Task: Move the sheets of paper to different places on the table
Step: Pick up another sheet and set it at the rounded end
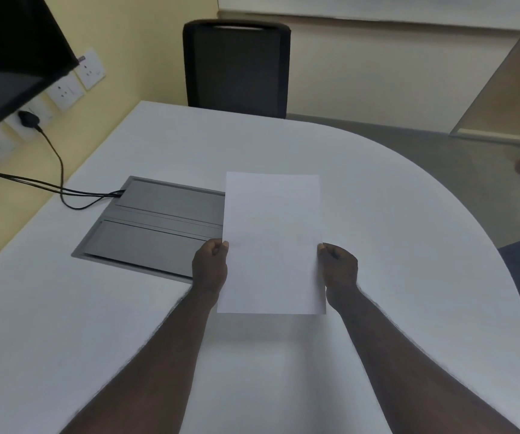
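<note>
A blank white sheet of paper (272, 239) hangs in the air above the white table (393, 245), near its middle, casting a soft shadow below its near edge. My left hand (210, 264) pinches the sheet's left edge with thumb on top. My right hand (338, 267) pinches the right edge at the same height. Whether it is a single sheet or a thin stack I cannot tell. The sheet's far left corner overlaps my view of the grey cable hatch.
A grey metal cable hatch (155, 227) is set into the table at the left, with black cables (61, 186) running to wall sockets (64, 90). A dark screen (11, 54) hangs at the upper left. A black chair (236, 67) stands at the far edge.
</note>
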`<state>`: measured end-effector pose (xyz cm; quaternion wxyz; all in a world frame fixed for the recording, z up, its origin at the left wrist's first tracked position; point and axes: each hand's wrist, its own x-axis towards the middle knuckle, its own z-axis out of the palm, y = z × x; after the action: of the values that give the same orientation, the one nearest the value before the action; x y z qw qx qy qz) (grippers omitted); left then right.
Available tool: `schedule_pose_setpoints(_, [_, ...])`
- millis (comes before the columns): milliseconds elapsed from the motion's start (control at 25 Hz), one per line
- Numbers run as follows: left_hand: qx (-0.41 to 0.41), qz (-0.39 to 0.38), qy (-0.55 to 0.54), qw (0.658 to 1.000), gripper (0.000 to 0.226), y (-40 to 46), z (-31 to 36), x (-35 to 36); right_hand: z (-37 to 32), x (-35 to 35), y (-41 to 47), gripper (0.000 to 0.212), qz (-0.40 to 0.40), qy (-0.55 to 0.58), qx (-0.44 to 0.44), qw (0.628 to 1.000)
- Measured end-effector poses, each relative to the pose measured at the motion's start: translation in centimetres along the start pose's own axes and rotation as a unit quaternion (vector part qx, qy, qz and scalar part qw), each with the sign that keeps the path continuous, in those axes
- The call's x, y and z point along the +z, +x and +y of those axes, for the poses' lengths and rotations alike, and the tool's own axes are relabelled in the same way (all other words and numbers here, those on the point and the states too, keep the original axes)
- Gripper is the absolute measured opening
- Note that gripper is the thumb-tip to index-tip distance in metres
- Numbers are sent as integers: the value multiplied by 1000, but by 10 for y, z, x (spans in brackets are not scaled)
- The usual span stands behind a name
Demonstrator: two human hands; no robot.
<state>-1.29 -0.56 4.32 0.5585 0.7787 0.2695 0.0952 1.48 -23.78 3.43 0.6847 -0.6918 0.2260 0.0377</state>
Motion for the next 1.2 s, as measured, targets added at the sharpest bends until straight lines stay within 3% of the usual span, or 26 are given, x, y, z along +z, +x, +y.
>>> schedule_pose_setpoints(160, [13, 21, -18, 1000, 14, -35, 20, -13, -20, -17, -24, 28, -16, 17, 10, 1000])
schedule_pose_setpoints(280, [15, 27, -36, 999, 14, -55, 33, -18, -30, -29, -38, 17, -10, 29, 7, 1000])
schedule_pose_setpoints(600, [57, 18, -53, 997, 15, -120, 65, -34, -53, -76, -104, 16, 13, 57, -49, 997])
schedule_pose_setpoints(1200, [144, -88, -99, 981, 11, -250, 99, -40, -62, -196, -237, 13, 128, 75, -122, 981])
